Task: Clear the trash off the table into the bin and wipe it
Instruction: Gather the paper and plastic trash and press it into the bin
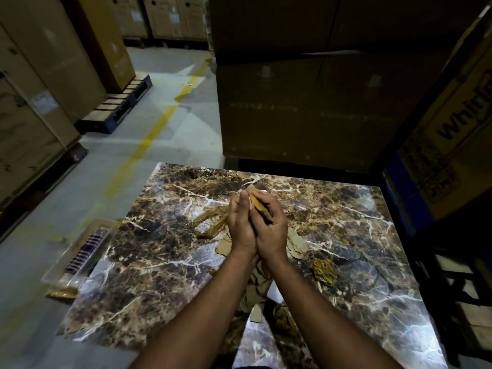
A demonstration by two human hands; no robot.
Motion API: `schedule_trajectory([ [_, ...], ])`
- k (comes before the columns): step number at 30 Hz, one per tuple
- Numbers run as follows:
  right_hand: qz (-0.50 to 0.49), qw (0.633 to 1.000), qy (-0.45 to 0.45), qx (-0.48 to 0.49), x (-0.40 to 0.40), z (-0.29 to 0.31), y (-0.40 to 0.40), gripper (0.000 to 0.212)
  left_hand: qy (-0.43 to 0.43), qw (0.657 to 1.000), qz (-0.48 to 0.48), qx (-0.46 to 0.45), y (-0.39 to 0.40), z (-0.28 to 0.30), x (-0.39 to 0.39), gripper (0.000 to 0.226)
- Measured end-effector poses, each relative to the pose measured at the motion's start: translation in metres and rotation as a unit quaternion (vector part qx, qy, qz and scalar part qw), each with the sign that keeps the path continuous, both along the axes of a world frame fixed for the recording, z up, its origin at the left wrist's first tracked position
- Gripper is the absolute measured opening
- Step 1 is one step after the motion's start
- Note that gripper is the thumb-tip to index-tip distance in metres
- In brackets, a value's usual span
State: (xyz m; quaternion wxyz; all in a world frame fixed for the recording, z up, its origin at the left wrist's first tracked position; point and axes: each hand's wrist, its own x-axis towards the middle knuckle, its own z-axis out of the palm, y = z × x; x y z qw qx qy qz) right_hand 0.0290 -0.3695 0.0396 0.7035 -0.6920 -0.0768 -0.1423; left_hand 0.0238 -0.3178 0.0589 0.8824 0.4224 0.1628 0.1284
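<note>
Both forearms reach out over the marbled surface (149, 262). Nearest the person, torn cardboard scraps (257, 312) and a white scrap (274, 292) lie partly hidden under the arms; the person cannot see them well, so they could be missed when the rest is gathered. Just right of them sits a crumpled yellowish wad (323, 271), loose on the stone and apart from the hands.

Further out, the left hand (241, 227) and right hand (270, 230) are pressed together above the middle of the surface. Each grip is curled round a bundle of brown paper (257, 202), which pokes out at the fingertips. More brown wrapping (210, 223) trails from the left side of the bundle down to the stone, and flat cardboard bits (296, 243) lie beside the right wrist. The likely failure is spillage: the trailing wrapping is not enclosed, so it may slip free or drag neighbouring scraps off the edge when lifted.

At the left edge stands a clear box (80, 251) on the floor, probably the bin, though blur prevents certainty. Beyond, large cartons (292, 102) crowd the far edge and right side, leaving the left as the open route. No cloth is visible.
</note>
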Motion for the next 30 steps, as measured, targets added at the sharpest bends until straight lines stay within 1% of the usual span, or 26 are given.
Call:
schedule_trajectory([
  [1,0.016,1.0,-0.002,0.0,-0.001,-0.001,0.003,0.028,0.002,1.0,0.01,-0.001,0.003,-0.001,-0.002,0.038],
  [3,0.065,0.998,0.004,0.018,-0.003,-0.003,0.012,0.033,0.008,0.999,0.044,-0.014,0.011,0.0,-0.008,0.017],
  [4,0.098,0.995,0.009,0.029,-0.005,-0.002,0.017,0.035,0.009,0.998,0.061,-0.026,0.017,0.002,-0.013,0.013],
  [6,0.158,0.986,0.018,0.04,-0.01,0.001,0.029,0.037,0.009,0.994,0.091,-0.053,0.031,0.004,-0.021,0.02],
  [8,0.205,0.977,0.026,0.053,-0.019,0.002,0.049,0.038,0.022,0.99,0.135,-0.033,0.052,0.003,-0.033,0.019],
  [10,0.227,0.971,0.043,0.063,-0.03,0.0,0.075,0.042,0.036,0.981,0.19,-0.004,0.073,0.003,-0.05,0.014],
  [11,0.232,0.969,0.056,0.058,-0.036,-0.001,0.088,0.039,0.048,0.976,0.215,0.003,0.082,0.003,-0.057,0.012],
  [13,0.259,0.962,0.074,0.043,-0.056,-0.004,0.118,0.024,0.062,0.959,0.277,0.022,0.106,0.001,-0.078,0.013],
  [14,0.276,0.957,0.083,0.039,-0.067,-0.007,0.133,0.021,0.062,0.949,0.307,0.033,0.12,0.0,-0.09,0.017],
  [17,0.33,0.936,0.117,0.038,-0.104,-0.016,0.174,0.03,0.065,0.925,0.371,0.044,0.16,-0.003,-0.13,0.031],
  [18,0.347,0.929,0.121,0.037,-0.119,-0.018,0.188,0.035,0.077,0.915,0.393,0.053,0.173,-0.004,-0.146,0.031],
  [20,0.378,0.916,0.132,0.031,-0.154,-0.019,0.218,0.04,0.106,0.887,0.443,0.075,0.197,-0.007,-0.182,0.025],
  [22,0.415,0.897,0.151,0.019,-0.192,-0.024,0.248,0.033,0.123,0.863,0.486,0.064,0.222,-0.013,-0.222,0.018],
  [24,0.459,0.876,0.146,-0.012,-0.236,-0.028,0.282,0.026,0.126,0.839,0.528,0.037,0.249,-0.018,-0.271,0.015],
  [26,0.495,0.857,0.14,-0.034,-0.282,-0.031,0.31,0.024,0.116,0.823,0.555,0.023,0.275,-0.02,-0.32,0.02],
  [28,0.528,0.836,0.14,-0.055,-0.335,-0.034,0.339,0.022,0.113,0.81,0.575,0.013,0.304,-0.024,-0.375,0.03],
  [30,0.553,0.817,0.146,-0.074,-0.387,-0.039,0.365,0.024,0.119,0.791,0.6,0.014,0.329,-0.033,-0.43,0.03],
])
